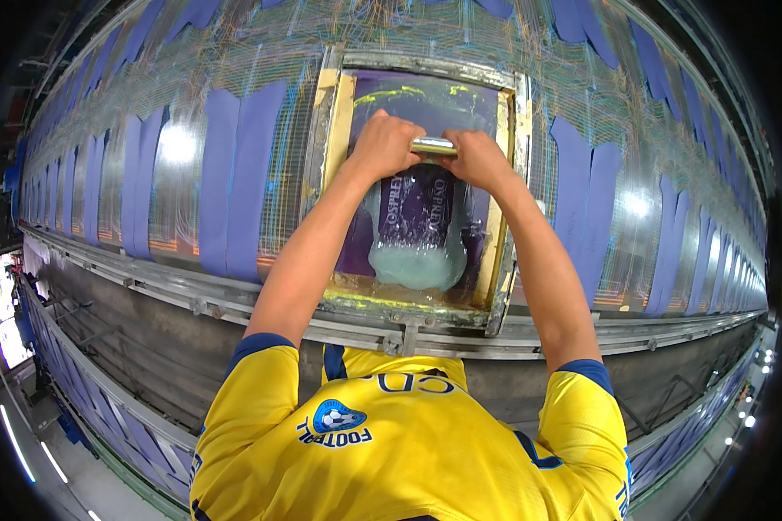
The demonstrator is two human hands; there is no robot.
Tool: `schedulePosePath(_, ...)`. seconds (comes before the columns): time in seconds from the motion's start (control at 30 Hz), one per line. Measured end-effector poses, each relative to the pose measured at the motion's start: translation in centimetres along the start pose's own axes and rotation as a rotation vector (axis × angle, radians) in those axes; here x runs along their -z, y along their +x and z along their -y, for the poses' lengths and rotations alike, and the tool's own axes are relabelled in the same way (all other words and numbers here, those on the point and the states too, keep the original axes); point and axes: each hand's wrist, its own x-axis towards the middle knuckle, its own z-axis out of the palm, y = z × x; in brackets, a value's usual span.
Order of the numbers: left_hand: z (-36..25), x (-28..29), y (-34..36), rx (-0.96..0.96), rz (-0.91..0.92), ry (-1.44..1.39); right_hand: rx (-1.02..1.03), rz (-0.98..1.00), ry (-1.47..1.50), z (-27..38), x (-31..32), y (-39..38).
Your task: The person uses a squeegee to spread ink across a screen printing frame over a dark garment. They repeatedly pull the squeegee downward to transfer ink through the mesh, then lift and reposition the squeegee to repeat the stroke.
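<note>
My left hand and my right hand are both closed around a squeegee, one at each end. Its shiny metal bar shows between them; the blade is mostly hidden. They hold it over the far half of a screen printing frame, which has worn metal sides and yellowish tape along its inner edges. Through the wet mesh, dark purple with pale lettering shows just on the near side of the squeegee. A pool of pale, milky ink lies at the near end of the screen.
Under the frame runs a long, paint-streaked table. Purple fabric pieces lie in pairs on the left, and more purple pieces on the right. A metal rail follows the table's near edge, with a clamp-like fitting below the frame.
</note>
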Motion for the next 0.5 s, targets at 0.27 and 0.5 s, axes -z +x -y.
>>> schedulePosePath(0.27,-7.0,-1.7,-10.9,-0.024,-0.072,-0.028,0.088,-0.065,-0.012,4.6,-3.8,-11.3)
schedulePosePath(0.5,-8.2,-1.8,-13.2,0.036,-0.095,0.007,-0.406,-0.748,-0.059,-3.3,-1.0,-10.9)
